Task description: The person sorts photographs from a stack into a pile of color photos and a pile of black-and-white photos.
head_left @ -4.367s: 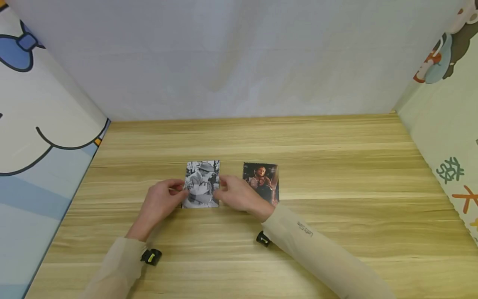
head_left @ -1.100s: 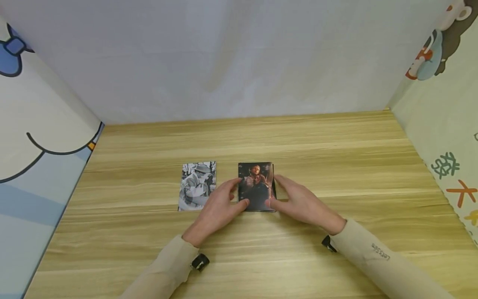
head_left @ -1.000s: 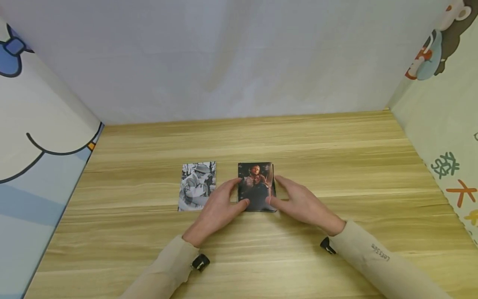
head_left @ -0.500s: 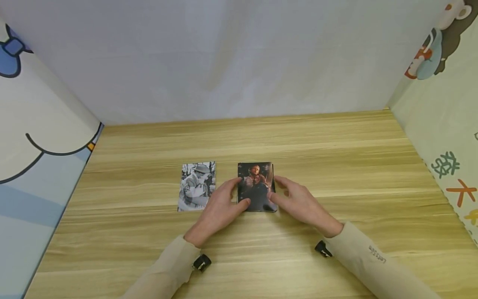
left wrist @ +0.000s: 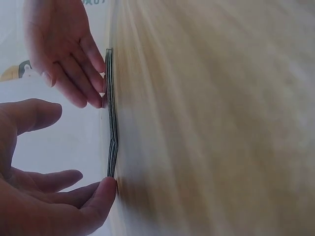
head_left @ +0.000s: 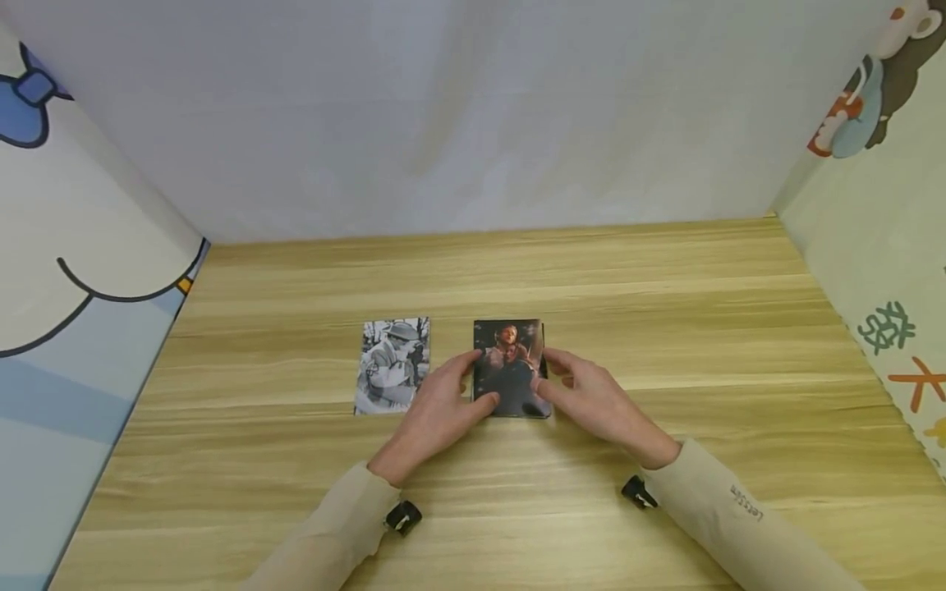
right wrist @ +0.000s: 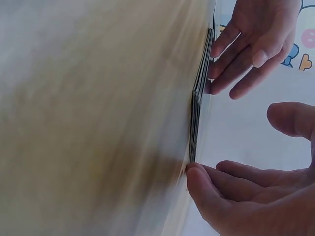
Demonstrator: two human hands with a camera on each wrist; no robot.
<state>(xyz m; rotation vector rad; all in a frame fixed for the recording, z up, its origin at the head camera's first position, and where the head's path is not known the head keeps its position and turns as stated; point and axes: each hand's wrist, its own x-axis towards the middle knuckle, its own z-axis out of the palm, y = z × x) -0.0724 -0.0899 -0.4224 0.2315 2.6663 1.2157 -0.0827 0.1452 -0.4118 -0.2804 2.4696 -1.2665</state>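
Note:
A stack of photo cards, its top one a dark picture of two people, lies flat on the wooden table. My left hand touches the stack's left edge with its fingertips, and my right hand does the same on the right. Both thumbs reach over the near part of the stack; the wrist views show them apart from it. Seen edge-on in the left wrist view, the stack has several thin dark layers with a slight bend. A black-and-white photo card of a person in a hat lies left of it.
The wooden table meets a pale back wall. Cartoon-printed panels stand at the left and right. A small black device sits at each sleeve cuff.
Both hands have moved right from the black-and-white photo card to the dark stack, whose edges look more even than before. In the last second, the right thumb shifts slightly upward along the stack's edge.

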